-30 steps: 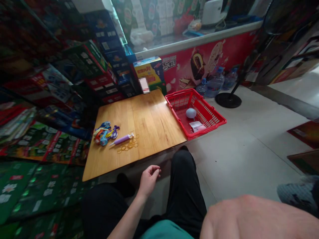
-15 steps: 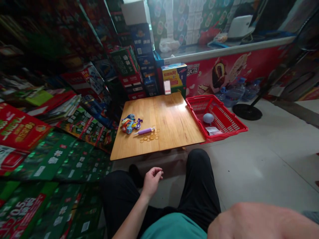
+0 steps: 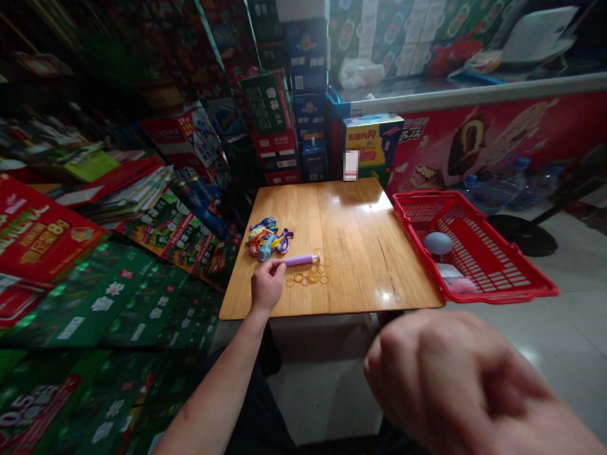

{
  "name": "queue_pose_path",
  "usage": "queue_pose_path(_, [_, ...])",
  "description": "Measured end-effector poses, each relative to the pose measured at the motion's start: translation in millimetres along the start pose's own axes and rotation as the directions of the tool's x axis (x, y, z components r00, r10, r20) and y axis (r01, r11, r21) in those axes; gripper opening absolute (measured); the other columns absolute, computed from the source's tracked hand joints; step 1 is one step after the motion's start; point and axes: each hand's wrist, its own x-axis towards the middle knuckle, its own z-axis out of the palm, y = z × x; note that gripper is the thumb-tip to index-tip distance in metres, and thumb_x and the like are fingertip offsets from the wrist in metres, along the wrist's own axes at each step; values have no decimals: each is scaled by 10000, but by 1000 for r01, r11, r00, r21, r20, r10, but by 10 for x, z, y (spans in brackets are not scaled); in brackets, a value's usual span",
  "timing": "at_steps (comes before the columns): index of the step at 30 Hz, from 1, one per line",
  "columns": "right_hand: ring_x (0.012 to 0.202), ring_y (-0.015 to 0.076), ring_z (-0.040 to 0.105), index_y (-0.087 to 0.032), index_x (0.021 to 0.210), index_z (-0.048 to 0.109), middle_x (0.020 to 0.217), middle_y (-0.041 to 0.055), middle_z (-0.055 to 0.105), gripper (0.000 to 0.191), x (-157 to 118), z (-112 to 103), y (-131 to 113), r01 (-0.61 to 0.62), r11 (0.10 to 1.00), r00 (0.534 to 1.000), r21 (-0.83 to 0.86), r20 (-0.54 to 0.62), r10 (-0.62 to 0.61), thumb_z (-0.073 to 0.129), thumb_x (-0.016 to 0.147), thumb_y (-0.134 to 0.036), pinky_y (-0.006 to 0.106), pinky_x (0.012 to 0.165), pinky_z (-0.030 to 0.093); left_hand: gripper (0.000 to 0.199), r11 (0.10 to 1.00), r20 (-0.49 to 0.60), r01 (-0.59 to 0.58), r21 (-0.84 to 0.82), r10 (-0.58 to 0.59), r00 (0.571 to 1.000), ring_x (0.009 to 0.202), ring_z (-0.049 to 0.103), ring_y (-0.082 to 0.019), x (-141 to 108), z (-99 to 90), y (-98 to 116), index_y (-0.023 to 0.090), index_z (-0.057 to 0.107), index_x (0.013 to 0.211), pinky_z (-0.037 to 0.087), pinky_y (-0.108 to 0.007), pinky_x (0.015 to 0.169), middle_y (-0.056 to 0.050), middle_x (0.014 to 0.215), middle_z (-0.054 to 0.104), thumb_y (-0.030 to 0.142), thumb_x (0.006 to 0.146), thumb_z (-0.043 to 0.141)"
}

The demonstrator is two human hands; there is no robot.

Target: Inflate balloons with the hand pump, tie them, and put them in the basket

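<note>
My left hand [image 3: 268, 285] reaches over the wooden table [image 3: 360, 253], its thumb and fingers closed on the nozzle end of a purple balloon pump [image 3: 300, 260]. The pump lies on the tabletop. Just beyond my fingers is a pile of colourful deflated balloons [image 3: 268, 239]. Several thin yellowish rubber bands [image 3: 310, 276] are scattered beside the pump, on the near side. Large and close to the camera at the lower right, my right hand [image 3: 436, 373] is curled like a fist. Its fingertips are turned away, so anything inside is hidden.
A red basket [image 3: 488, 249] right of the table holds a small pale blue balloon [image 3: 438, 243], a white packet and something pink. Stacked green cartons [image 3: 114, 297] crowd the left. A yellow-and-blue box [image 3: 372, 142] stands behind the table, near a freezer [image 3: 474, 133].
My left hand has moved from above my lap up to the table and closed on the pump's nozzle end. My right hand has risen into view at lower right. The camera view has shifted.
</note>
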Motion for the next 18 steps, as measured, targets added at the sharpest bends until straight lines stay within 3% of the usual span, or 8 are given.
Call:
queue_pose_path(2, [716, 174, 609, -220, 850, 723, 782, 41, 664, 183, 762, -218, 127, -38, 994, 994, -98, -101, 28, 764, 908, -389, 296, 625, 480, 216, 994, -85, -53, 98, 62, 994, 863, 699, -248, 442, -11, -99, 187, 781, 943, 519, -348, 828, -79, 903, 767, 372, 863, 703])
queue_pose_path(4, [686, 146, 568, -198, 814, 696, 748, 18, 639, 180, 1390, -447, 427, -82, 961, 977, -263, -210, 26, 732, 921, -338, 276, 623, 441, 214, 980, -151, -83, 179, 111, 982, 888, 692, -260, 787, -2, -234, 181, 772, 944, 518, -364, 853, -92, 928, 760, 362, 876, 683])
queue_pose_path(7, [685, 159, 588, -190, 834, 700, 732, 19, 656, 123, 1980, -805, 1074, -161, 833, 962, -529, -272, 13, 684, 927, -267, 295, 638, 439, 208, 959, -197, -105, 264, 160, 967, 931, 683, -277, 1106, 43, -451, 176, 759, 934, 514, -388, 895, -113, 968, 750, 359, 886, 673])
queue_pose_path(9, [703, 174, 609, -196, 833, 704, 752, 29, 673, 123, 2198, -1007, 1489, -140, 732, 954, -666, -288, -79, 655, 939, -234, 309, 648, 444, 192, 919, -192, -139, 368, 221, 956, 965, 675, -295, 1221, 78, -560, 178, 757, 929, 498, -415, 943, -124, 989, 747, 346, 887, 675])
queue_pose_path(12, [831, 209, 655, -206, 895, 722, 880, 66, 704, 128, 2410, -1183, 1938, -62, 610, 943, -790, -247, -224, 616, 966, -191, 351, 748, 497, 192, 793, -138, -206, 574, 342, 930, 1002, 663, -325, 1321, 116, -638, 180, 763, 976, 472, -448, 987, -136, 1018, 748, 330, 889, 679])
queue_pose_path(14, [948, 238, 671, -211, 973, 729, 996, 95, 716, 131, 2515, -1222, 2124, -15, 560, 943, -828, -198, -267, 603, 978, -180, 394, 846, 526, 218, 736, -107, -217, 641, 366, 924, 1010, 657, -339, 1366, 129, -652, 178, 762, 1001, 468, -454, 986, -143, 1030, 747, 347, 882, 694])
queue_pose_path(18, [1083, 274, 644, -208, 1120, 720, 1160, 124, 715, 169, 2659, -1200, 2330, 27, 460, 959, -888, -107, -261, 614, 990, -217, 448, 950, 524, 240, 713, -76, -181, 677, 312, 947, 997, 645, -353, 1422, 142, -684, 178, 771, 993, 472, -459, 964, -147, 1027, 741, 373, 865, 714])
